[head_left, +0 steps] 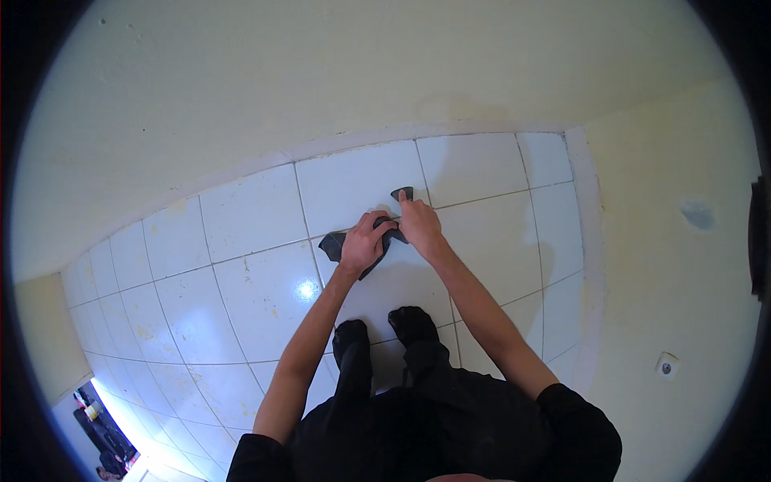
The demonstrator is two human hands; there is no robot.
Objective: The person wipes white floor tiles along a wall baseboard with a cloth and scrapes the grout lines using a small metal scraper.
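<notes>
On the white tiled floor, my left hand (365, 243) presses down on a dark grey cloth (331, 246), its fingers curled over the bunched fabric. Part of the cloth sticks out on the left of that hand, and more lies between my two hands. My right hand (418, 221) is closed around a small scraper (403, 193) with a dark, flared blade. The blade points away from me, just past the fingers; its handle is hidden in the hand. Both hands are close together, near a grout line.
My feet in black socks (414, 324) stand just below the hands. A beige wall (241, 88) rises beyond the tiles, and another with a socket (666, 365) stands on the right. Yellowish stains mark the left tiles (161, 329). Dark objects (104, 434) show at the lower left.
</notes>
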